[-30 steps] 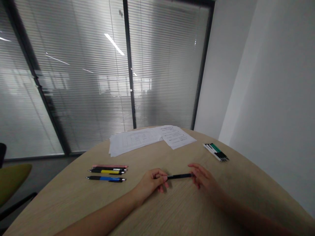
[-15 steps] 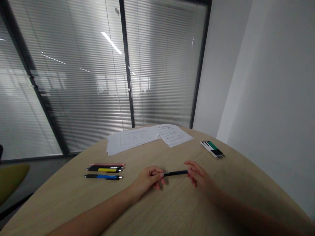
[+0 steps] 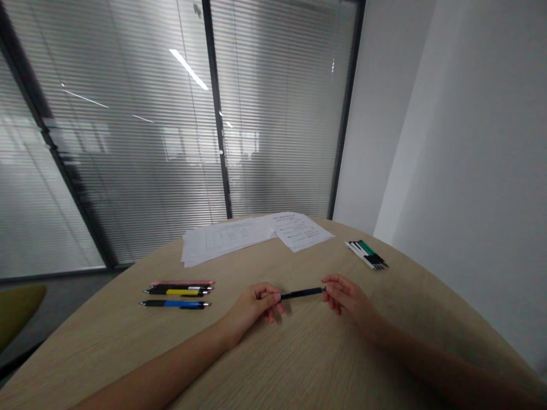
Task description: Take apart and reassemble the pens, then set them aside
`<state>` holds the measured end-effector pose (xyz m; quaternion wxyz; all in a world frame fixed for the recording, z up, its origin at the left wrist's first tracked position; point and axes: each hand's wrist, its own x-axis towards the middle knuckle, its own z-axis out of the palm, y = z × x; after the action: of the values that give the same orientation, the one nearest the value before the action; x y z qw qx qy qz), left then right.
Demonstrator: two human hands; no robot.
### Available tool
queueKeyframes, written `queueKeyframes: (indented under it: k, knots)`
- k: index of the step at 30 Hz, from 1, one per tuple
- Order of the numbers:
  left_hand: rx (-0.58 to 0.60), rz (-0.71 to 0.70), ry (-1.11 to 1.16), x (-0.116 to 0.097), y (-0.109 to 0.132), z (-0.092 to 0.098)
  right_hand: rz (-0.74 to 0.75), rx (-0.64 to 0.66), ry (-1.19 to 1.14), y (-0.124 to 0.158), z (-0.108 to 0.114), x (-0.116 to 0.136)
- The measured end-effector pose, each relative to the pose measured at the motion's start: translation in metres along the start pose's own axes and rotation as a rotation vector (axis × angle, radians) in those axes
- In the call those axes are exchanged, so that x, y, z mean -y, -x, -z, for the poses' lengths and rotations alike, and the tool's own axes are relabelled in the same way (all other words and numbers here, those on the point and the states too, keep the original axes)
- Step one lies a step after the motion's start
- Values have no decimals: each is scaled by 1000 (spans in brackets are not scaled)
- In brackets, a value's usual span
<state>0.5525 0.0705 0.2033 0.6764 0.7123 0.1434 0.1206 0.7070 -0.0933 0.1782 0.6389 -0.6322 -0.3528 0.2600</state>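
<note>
Just above the wooden table, a dark pen spans the gap between my hands, almost level. My left hand pinches its left end between thumb and fingers. At the other end, the fingertips of my right hand are closed around the pen's tip. To the left lie a blue-and-black pen, a yellow-and-black pen and a pinkish pen, side by side, with another dark pen partly hidden among them.
Several slim white, black and green pens or refills lie bunched at the right. Printed paper sheets spread over the far side of the round table. A yellow-green chair stands at the left, beyond the edge.
My right thumb and fingers have drawn together at the pen's right end; the index finger was raised before. The left hand keeps its hold. The view has shifted slightly.
</note>
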Motion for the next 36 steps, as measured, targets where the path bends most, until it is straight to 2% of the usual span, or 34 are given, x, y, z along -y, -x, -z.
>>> queueKeyframes:
  k: [5,9,20,26,28,31,36]
  knots:
    - [-25,11,50,2,-2,2,-93,-58,-170,-1,7,7]
    - [-46,13,74,1,-3,2,-113,-63,-281,-7,16,8]
    - [-86,14,117,0,-2,3,-65,-21,-227,-11,28,17]
    - [-123,8,150,-5,0,0,-2,-102,-189,-12,35,25]
    - [-127,15,169,-6,0,0,15,-124,-108,-15,39,27]
    - [-127,16,191,-4,-1,2,19,-111,197,-19,46,26]
    - [-115,18,206,-1,-2,4,82,43,788,-19,49,19]
